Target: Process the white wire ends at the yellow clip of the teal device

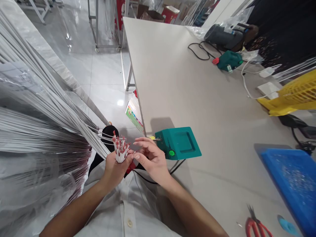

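My left hand (115, 169) is closed around a bundle of thin white cables with red and bare wire ends (120, 149), held upright at the table's near edge. The cables run off to the left into a large mass of white cables in clear plastic (41, 108). My right hand (150, 158) is beside the bundle, its thumb and fingers pinching at the wire tips. Just right of that hand sits a small green box-shaped machine with a round green button (179, 143), a metal tip pointing toward my fingers.
A grey table (187, 89) carries a blue tray (293, 181), red-handled scissors (256, 225), a yellow basket (293, 95), a green tool with cords (228, 61) and a dark machine (222, 34). Shiny floor and a metal rack (103, 29) lie to the left.
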`<state>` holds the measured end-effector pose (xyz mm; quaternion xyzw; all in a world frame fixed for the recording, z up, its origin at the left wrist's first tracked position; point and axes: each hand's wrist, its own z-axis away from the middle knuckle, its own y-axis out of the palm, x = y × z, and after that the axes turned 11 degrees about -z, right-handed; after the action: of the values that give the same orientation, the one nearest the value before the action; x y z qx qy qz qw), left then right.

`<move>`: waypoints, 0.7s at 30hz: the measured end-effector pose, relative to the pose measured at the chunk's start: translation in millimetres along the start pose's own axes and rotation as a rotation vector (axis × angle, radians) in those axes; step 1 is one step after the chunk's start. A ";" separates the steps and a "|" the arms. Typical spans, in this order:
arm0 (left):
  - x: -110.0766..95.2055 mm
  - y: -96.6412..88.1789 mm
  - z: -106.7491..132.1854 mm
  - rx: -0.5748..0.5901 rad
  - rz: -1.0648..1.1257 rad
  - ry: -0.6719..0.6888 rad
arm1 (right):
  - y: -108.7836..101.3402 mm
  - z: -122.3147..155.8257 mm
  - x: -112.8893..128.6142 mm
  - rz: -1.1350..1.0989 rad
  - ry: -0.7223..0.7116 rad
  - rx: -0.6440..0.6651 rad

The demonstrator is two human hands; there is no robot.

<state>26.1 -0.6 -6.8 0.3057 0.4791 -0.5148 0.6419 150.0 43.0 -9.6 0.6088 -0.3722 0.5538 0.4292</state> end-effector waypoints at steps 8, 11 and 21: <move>2.5 -5.9 -0.7 0.077 -0.033 0.041 | -5.1 -4.8 -9.3 -0.079 0.004 0.115; 5.9 -8.6 -1.6 0.123 -0.044 0.032 | -5.1 -2.1 -11.7 -0.066 -0.028 0.094; 6.0 -5.4 -0.5 0.129 -0.004 -0.002 | -4.7 6.0 -19.0 0.560 -0.451 0.072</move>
<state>20.8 -3.9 -12.1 0.3449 0.4446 -0.5464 0.6204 154.3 38.6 -29.2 0.6050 -0.5901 0.5142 0.1462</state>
